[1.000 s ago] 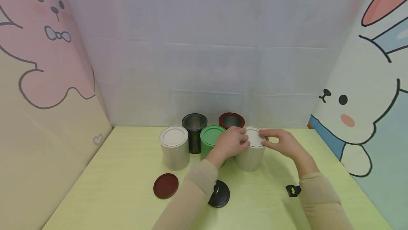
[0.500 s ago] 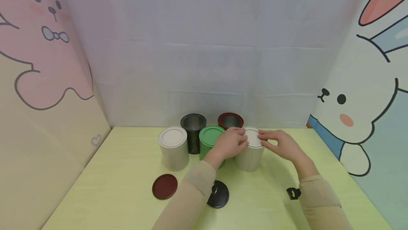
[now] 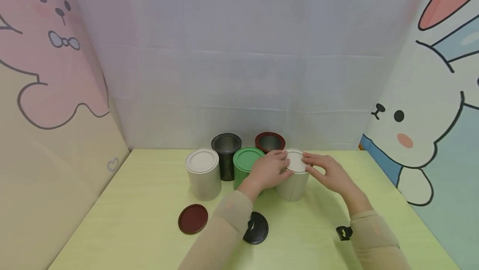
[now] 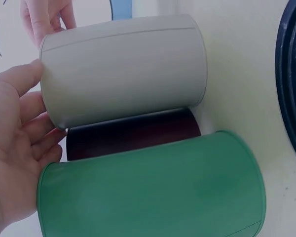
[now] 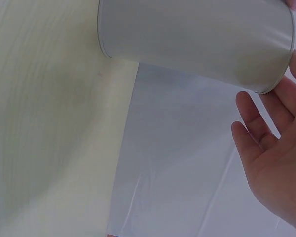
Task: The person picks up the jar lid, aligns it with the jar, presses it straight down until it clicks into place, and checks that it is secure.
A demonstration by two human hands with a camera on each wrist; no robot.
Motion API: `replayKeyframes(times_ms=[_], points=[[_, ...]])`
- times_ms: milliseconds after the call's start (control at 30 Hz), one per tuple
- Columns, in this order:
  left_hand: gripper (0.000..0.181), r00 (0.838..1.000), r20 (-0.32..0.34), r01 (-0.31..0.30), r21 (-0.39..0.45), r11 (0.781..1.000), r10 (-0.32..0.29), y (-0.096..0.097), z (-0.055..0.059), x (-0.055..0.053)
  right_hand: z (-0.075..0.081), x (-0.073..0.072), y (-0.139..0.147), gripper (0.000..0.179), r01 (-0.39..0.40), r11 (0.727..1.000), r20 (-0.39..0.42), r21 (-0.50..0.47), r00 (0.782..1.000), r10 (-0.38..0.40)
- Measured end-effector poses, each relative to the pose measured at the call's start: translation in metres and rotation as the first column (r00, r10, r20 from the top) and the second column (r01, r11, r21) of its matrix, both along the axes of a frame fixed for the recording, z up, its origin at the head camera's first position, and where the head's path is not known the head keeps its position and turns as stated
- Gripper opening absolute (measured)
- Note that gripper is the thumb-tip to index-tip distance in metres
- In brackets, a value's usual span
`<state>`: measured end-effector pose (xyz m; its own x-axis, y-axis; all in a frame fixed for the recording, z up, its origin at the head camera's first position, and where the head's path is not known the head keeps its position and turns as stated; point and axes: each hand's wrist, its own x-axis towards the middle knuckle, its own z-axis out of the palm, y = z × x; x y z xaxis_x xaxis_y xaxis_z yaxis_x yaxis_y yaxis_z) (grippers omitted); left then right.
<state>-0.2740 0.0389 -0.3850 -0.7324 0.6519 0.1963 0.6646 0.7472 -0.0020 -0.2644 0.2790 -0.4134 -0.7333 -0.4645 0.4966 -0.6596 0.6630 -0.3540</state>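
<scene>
A light grey canister (image 3: 291, 187) with a whitish lid (image 3: 296, 163) stands upright at the front right of a group of canisters. My left hand (image 3: 266, 172) touches the lid's rim from the left, its thumb on the near side and its fingers spread along the edge. From the right, the fingertips of my right hand (image 3: 331, 172) meet the rim. In the right wrist view, that hand's (image 5: 281, 143) outer fingers extend past the canister (image 5: 197, 42). The green canister (image 4: 153, 192) stands just beside my left hand, partly hidden by it in the head view.
Another light grey lidded canister (image 3: 204, 184) stands at the left. Behind are a lidless black canister (image 3: 227, 164) and a lidless dark red one (image 3: 270, 136). A dark red lid (image 3: 193, 219) and a black lid (image 3: 258, 230) lie in front on the table (image 3: 142, 220).
Both hands stay at the lid's rim, with only small shifts of the fingers; my right wrist has dipped slightly. The canisters and loose lids keep their places as the head view drifts a little.
</scene>
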Motion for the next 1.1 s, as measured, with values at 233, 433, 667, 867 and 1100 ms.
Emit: replayKeyframes(times_ms=[233, 433, 667, 867, 1100], points=[[0.045, 0.999, -0.020, -0.031, 0.027, 0.999, 0.032, 0.000, -0.007, 0.001, -0.010, 0.000, -0.002, 0.034, -0.010, 0.996, -0.068, -0.083, 0.998, 0.004], [0.039, 0.993, -0.112, -0.025, 0.051, 0.998, 0.030, 0.001, -0.012, 0.003, -0.019, 0.001, -0.003, 0.042, -0.008, 0.987, -0.166, -0.159, 0.986, -0.019], [0.024, 0.946, -0.325, 0.066, 0.152, 0.986, -0.014, -0.002, -0.022, 0.018, -0.020, 0.009, -0.003, 0.033, -0.050, 0.968, -0.309, -0.245, 0.951, -0.029], [0.016, 0.913, -0.402, 0.175, 0.242, 0.954, -0.066, -0.003, -0.024, 0.029, -0.019, 0.011, -0.005, 0.037, -0.093, 0.974, -0.369, -0.206, 0.929, 0.011], [0.011, 0.926, -0.372, 0.185, 0.297, 0.937, -0.065, -0.003, -0.027, 0.031, -0.020, 0.011, -0.009, 0.015, -0.083, 0.970, -0.372, -0.227, 0.928, -0.007]])
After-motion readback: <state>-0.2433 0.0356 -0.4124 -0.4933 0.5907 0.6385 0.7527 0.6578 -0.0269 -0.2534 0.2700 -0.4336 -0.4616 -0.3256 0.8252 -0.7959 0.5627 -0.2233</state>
